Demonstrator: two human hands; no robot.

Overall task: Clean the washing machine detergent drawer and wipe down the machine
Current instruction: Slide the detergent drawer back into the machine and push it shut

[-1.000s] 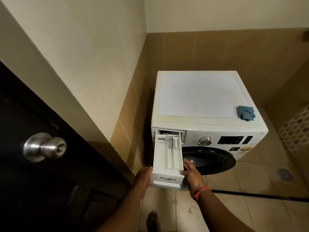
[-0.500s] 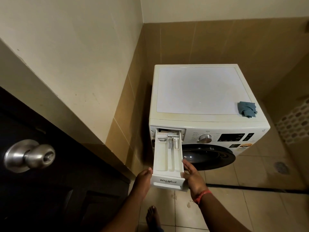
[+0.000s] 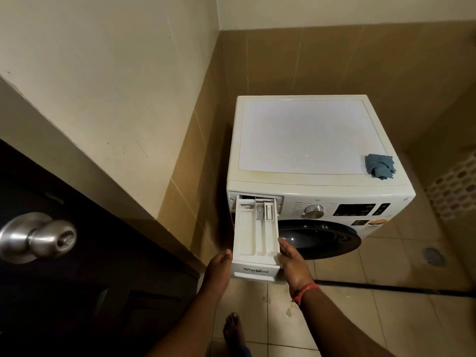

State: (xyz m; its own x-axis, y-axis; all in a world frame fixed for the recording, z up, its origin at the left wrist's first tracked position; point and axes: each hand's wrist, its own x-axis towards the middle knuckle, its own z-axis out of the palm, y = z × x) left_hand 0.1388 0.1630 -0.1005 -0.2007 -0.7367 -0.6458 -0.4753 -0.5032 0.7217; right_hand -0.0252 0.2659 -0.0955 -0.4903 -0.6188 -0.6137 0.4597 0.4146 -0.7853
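Detergent drawer (image 3: 256, 234) pulled far out of washing machine (image 3: 309, 176), gripped at its front between left hand (image 3: 219, 264) and right hand (image 3: 292, 261), fingers along each side. Blue cloth (image 3: 380, 166) on machine top, well beyond right hand.

Head-worn view, steeply down onto washing machine (image 3: 309, 140), close.
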